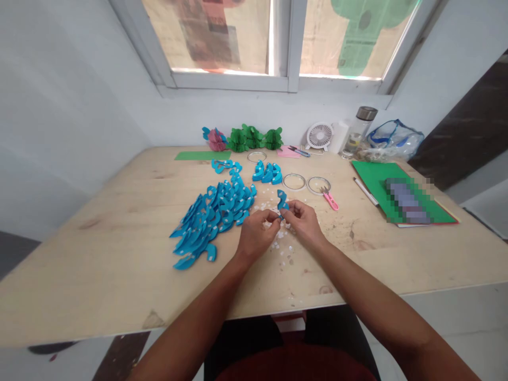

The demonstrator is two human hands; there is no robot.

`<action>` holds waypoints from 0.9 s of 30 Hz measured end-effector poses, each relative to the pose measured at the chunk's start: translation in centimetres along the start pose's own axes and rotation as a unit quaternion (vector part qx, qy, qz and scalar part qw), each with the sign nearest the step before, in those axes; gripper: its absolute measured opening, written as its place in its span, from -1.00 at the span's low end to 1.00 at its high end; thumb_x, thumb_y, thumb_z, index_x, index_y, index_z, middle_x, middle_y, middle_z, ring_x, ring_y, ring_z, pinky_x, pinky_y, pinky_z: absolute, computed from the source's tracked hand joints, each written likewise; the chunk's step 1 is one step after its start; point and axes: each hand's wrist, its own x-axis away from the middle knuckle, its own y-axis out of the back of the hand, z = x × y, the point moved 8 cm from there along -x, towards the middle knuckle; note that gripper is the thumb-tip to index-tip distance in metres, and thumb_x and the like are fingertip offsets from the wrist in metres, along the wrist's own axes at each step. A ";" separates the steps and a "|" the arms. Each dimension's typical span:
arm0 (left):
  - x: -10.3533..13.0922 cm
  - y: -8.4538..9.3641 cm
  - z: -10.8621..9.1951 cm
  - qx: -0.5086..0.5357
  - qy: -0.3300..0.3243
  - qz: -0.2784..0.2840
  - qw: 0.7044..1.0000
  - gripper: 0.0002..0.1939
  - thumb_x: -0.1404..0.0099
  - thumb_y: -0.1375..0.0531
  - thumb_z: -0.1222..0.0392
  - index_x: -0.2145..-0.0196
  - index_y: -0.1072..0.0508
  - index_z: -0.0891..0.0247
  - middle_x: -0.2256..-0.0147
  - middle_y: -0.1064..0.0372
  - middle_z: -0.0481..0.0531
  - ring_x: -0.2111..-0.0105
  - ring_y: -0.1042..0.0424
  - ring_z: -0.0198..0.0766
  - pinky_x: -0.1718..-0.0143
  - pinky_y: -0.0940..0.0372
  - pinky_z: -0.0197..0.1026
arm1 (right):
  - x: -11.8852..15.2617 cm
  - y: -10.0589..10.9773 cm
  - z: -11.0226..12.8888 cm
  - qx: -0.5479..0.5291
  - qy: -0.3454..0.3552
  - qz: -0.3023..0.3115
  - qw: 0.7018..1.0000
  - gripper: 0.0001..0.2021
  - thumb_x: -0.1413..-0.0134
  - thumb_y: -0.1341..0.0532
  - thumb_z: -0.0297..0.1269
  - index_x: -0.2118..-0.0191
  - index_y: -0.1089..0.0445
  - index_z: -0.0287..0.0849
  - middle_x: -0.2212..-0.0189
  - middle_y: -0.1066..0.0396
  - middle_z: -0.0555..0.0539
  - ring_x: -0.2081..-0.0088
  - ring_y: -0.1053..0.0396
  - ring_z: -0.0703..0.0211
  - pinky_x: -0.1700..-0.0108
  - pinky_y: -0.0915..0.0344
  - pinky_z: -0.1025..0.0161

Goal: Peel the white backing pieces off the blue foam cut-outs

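Between my two hands, over the middle of the table, is a curved blue paper piece [281,197]. My right hand [304,219] pinches it from the right side. The fingertips of my left hand [257,228] are closed at its lower end, and both hands meet there. To the left lies a big heap of similar blue paper pieces [214,211], many bearing small white patches. A smaller group of blue pieces [268,172] sits beyond my hands. Small white scraps [282,248] are scattered on the wood beneath and around my fingers.
Two tape rolls [294,182] and pink-handled snips [330,199] lie right of centre. Green paper ornaments [254,137], a white fan [319,136] and a glass bottle [359,132] line the wall. A green folder [381,177] with a blurred object is at right; the table [119,254] ends near my lap.
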 end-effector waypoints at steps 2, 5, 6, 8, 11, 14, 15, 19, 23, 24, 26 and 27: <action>-0.1 0.0 0.1 0.016 0.015 0.008 1.000 -0.87 -0.07 -0.12 0.23 0.53 -0.45 0.25 0.50 -0.46 -0.02 0.46 -0.39 -0.28 0.36 -0.25 -0.27 | 0.0 0.0 0.1 0.001 0.000 0.001 1.000 -0.80 0.13 -0.21 -0.17 0.40 -0.35 -0.20 0.61 -0.25 0.07 0.58 -0.16 0.33 0.53 -0.06 0.36; -0.3 0.0 0.3 0.049 0.038 0.016 0.998 -0.86 -0.05 -0.13 0.21 0.57 -0.45 0.25 0.55 -0.44 -0.05 0.49 -0.38 -0.29 0.39 -0.24 -0.29 | 0.0 0.0 0.1 -0.004 -0.005 0.003 1.000 -0.78 0.14 -0.22 -0.16 0.39 -0.36 -0.20 0.60 -0.26 0.06 0.57 -0.17 0.32 0.52 -0.07 0.36; -0.4 0.0 0.4 0.063 0.048 0.022 0.997 -0.85 -0.04 -0.14 0.21 0.60 -0.45 0.25 0.56 -0.43 -0.05 0.50 -0.37 -0.30 0.41 -0.23 -0.29 | 0.0 0.0 0.1 -0.008 -0.007 0.003 1.000 -0.78 0.15 -0.22 -0.15 0.39 -0.35 -0.20 0.60 -0.27 0.06 0.57 -0.17 0.32 0.53 -0.07 0.36; -0.5 -0.2 0.6 0.096 0.071 0.039 0.992 -0.85 -0.02 -0.15 0.22 0.63 -0.44 0.26 0.59 -0.42 -0.06 0.53 -0.35 -0.31 0.46 -0.21 -0.31 | 0.0 0.0 0.2 -0.017 -0.010 0.004 1.000 -0.78 0.15 -0.22 -0.15 0.40 -0.35 -0.20 0.60 -0.27 0.06 0.57 -0.17 0.33 0.53 -0.07 0.36; -0.4 -0.5 0.9 0.146 0.107 0.064 0.981 -0.87 0.02 -0.16 0.23 0.65 -0.43 0.27 0.62 -0.39 -0.07 0.57 -0.32 -0.33 0.51 -0.19 -0.31 | 0.0 0.2 0.0 -0.038 -0.014 0.003 0.999 -0.78 0.15 -0.23 -0.15 0.42 -0.36 -0.21 0.63 -0.25 0.07 0.60 -0.14 0.35 0.55 -0.04 0.37; -0.4 -0.7 0.9 0.180 0.135 0.078 0.971 -0.88 0.04 -0.18 0.24 0.66 -0.43 0.27 0.62 -0.39 -0.06 0.57 -0.33 -0.32 0.50 -0.19 -0.30 | -0.2 0.3 -0.4 -0.050 -0.019 0.002 0.999 -0.78 0.16 -0.24 -0.14 0.45 -0.36 -0.23 0.67 -0.23 0.08 0.62 -0.13 0.36 0.55 -0.03 0.37; -0.3 -0.7 0.9 0.187 0.141 0.081 0.969 -0.88 0.04 -0.18 0.24 0.66 -0.43 0.28 0.62 -0.40 -0.05 0.56 -0.33 -0.32 0.50 -0.20 -0.30 | -0.2 0.3 -0.5 -0.052 -0.021 0.003 0.998 -0.77 0.16 -0.24 -0.14 0.46 -0.36 -0.23 0.67 -0.23 0.08 0.62 -0.13 0.36 0.56 -0.02 0.37; -0.2 -0.8 0.8 0.211 0.156 0.079 0.962 -0.91 0.04 -0.18 0.23 0.61 -0.45 0.29 0.58 -0.42 -0.04 0.54 -0.36 -0.30 0.47 -0.21 -0.29 | -0.2 0.2 -0.5 -0.053 -0.022 0.009 0.998 -0.76 0.17 -0.25 -0.12 0.48 -0.36 -0.23 0.68 -0.23 0.08 0.63 -0.12 0.36 0.57 -0.01 0.37; -0.1 -0.8 0.9 0.202 0.147 0.074 0.965 -0.90 0.03 -0.18 0.24 0.63 -0.44 0.28 0.60 -0.40 -0.04 0.56 -0.34 -0.31 0.49 -0.20 -0.30 | -0.1 0.1 -0.2 -0.050 -0.012 0.013 0.999 -0.76 0.16 -0.24 -0.12 0.48 -0.36 -0.22 0.65 -0.26 0.06 0.61 -0.15 0.34 0.54 -0.05 0.36; -0.2 -0.8 0.8 0.197 0.140 0.075 0.967 -0.89 0.03 -0.18 0.24 0.65 -0.43 0.28 0.62 -0.39 -0.05 0.57 -0.32 -0.32 0.50 -0.19 -0.30 | -0.1 0.1 -0.2 -0.052 -0.010 0.013 0.999 -0.77 0.16 -0.24 -0.13 0.47 -0.36 -0.22 0.64 -0.27 0.06 0.60 -0.16 0.34 0.53 -0.06 0.36; -0.2 -0.9 0.7 0.192 0.124 0.084 0.970 -0.87 0.03 -0.18 0.24 0.67 -0.42 0.28 0.64 -0.37 -0.06 0.59 -0.29 -0.34 0.52 -0.17 -0.31 | -0.1 0.1 -0.2 -0.049 -0.004 0.015 0.999 -0.77 0.15 -0.24 -0.13 0.45 -0.37 -0.22 0.61 -0.30 0.04 0.57 -0.19 0.32 0.51 -0.10 0.35; -0.2 -1.0 0.6 0.191 0.116 0.091 0.970 -0.86 0.03 -0.17 0.23 0.67 -0.42 0.28 0.64 -0.36 -0.06 0.60 -0.28 -0.35 0.53 -0.16 -0.31 | -0.1 0.1 -0.1 -0.044 0.001 0.015 0.999 -0.77 0.15 -0.24 -0.13 0.45 -0.37 -0.21 0.59 -0.31 0.03 0.56 -0.20 0.31 0.50 -0.11 0.35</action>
